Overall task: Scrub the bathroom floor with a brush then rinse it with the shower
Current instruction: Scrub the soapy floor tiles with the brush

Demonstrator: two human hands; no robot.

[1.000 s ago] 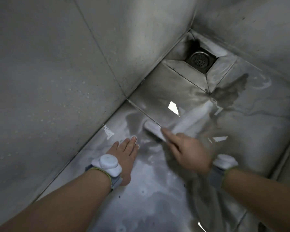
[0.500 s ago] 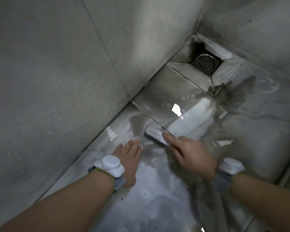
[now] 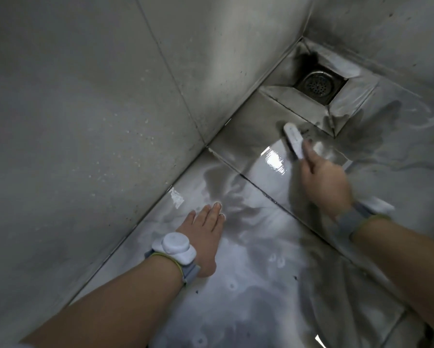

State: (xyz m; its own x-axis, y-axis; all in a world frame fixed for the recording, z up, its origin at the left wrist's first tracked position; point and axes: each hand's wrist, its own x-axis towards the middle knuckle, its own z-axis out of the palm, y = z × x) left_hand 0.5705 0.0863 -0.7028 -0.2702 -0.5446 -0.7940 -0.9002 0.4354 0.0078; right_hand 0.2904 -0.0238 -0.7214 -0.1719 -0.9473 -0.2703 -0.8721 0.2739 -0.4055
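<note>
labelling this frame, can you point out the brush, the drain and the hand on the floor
brush (image 3: 294,139), head view, on its white back.
drain (image 3: 316,84), head view, on the round metal strainer.
left hand (image 3: 205,229), head view, on the back of the hand lying flat on the wet floor.

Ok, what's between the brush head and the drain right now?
In the head view, nothing loose: only wet floor and the sloped tile rim of the drain recess separate it from the brush gripped by the right hand.
</note>
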